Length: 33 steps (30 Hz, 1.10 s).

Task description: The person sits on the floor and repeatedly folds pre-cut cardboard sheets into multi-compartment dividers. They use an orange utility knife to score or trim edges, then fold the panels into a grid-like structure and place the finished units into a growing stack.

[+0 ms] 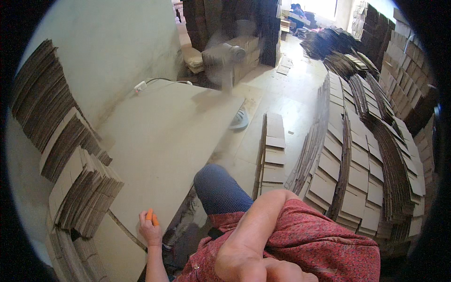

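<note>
Cardboard stacks [89, 202] crowd the table [157, 141] near the left hand [150, 229].

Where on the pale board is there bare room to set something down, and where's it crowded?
Bare: the middle of the pale board, between the brown cardboard stacks at left and the board's right edge, beyond the left hand with orange finger covers. Crowded: the left side, under those stacks; the far end holds a white plastic box and dark cable.

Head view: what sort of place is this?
Probably a cardboard workshop or storeroom: stacks of brown cardboard pieces stand at the left, rows of slotted cardboard sheets fill much of the right side, and a broad pale work surface lies between them.
</note>
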### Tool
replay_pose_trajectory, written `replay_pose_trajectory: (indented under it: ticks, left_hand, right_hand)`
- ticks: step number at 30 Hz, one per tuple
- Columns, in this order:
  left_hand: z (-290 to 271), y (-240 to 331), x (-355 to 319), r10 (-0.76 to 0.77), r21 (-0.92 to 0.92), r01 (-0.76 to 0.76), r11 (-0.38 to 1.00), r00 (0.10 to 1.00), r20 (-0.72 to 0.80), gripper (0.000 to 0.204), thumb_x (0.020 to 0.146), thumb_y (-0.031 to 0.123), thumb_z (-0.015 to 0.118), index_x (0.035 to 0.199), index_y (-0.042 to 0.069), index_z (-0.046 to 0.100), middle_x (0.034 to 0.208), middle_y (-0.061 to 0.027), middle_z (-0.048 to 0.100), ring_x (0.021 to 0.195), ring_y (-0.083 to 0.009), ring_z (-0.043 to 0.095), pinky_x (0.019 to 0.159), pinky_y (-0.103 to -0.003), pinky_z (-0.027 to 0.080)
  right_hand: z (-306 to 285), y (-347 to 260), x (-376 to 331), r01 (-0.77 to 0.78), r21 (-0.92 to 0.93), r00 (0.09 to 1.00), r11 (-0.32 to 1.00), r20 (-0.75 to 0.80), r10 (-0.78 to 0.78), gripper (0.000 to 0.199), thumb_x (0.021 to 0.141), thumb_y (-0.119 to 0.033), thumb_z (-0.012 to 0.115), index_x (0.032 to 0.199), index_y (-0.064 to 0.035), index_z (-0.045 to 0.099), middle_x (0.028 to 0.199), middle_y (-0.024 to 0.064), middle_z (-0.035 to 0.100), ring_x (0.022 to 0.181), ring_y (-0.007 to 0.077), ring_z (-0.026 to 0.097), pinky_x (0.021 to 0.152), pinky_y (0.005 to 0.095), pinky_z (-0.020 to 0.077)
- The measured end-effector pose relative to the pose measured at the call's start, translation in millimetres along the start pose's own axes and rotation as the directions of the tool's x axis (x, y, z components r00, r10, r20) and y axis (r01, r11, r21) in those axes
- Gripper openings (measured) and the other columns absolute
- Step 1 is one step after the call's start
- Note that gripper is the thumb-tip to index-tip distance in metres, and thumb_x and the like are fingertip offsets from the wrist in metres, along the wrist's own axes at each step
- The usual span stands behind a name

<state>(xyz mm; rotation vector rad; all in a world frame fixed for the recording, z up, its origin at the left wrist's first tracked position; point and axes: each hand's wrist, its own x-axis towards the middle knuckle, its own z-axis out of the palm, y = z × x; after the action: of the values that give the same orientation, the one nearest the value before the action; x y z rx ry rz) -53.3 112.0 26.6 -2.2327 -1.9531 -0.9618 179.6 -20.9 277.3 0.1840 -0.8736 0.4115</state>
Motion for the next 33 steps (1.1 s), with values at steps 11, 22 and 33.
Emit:
replay_pose_trajectory:
  ticks: [11,22,33]
  left_hand:
    - [2.6,-3.9,-0.9,-0.004,0.001,0.004,1.000,1.000,0.010,0.023,0.080,0.009,0.058,0.102,0.003,0.062,0.103,-0.0104,0.052,0.083,-0.0315,0.059,0.068,-0.038,0.048]
    - [-0.5,-2.4,-2.3,-0.048,0.015,0.048,0.999,0.998,0.036,0.022,0.081,0.010,0.058,0.102,0.003,0.062,0.104,-0.0091,0.053,0.082,-0.0314,0.059,0.068,-0.040,0.048]
    - [0.3,-6.2,-1.6,0.034,0.025,-0.034,0.999,0.999,-0.008,0.023,0.079,0.009,0.059,0.102,0.003,0.062,0.103,-0.0101,0.053,0.080,-0.0304,0.060,0.066,-0.039,0.049]
  right_hand:
    - [-3.4,37.2,6.8,0.317,0.150,0.943,0.936,0.056,-0.328,0.034,0.090,-0.028,0.054,0.121,-0.0152,0.056,0.100,-0.0022,0.060,0.103,0.0142,0.056,0.095,0.0499,0.0384]
    - [14.3,13.3,9.8,-0.071,0.081,0.997,0.994,0.013,0.070,0.033,0.091,-0.022,0.053,0.123,-0.0142,0.055,0.090,0.0033,0.060,0.101,0.0255,0.056,0.097,0.0493,0.0351]
    - [-1.5,39.2,22.5,0.048,0.162,0.949,0.986,0.301,-0.095,0.039,0.088,-0.028,0.057,0.126,-0.0176,0.053,0.090,0.0042,0.061,0.096,0.0283,0.057,0.095,0.0468,0.0362]
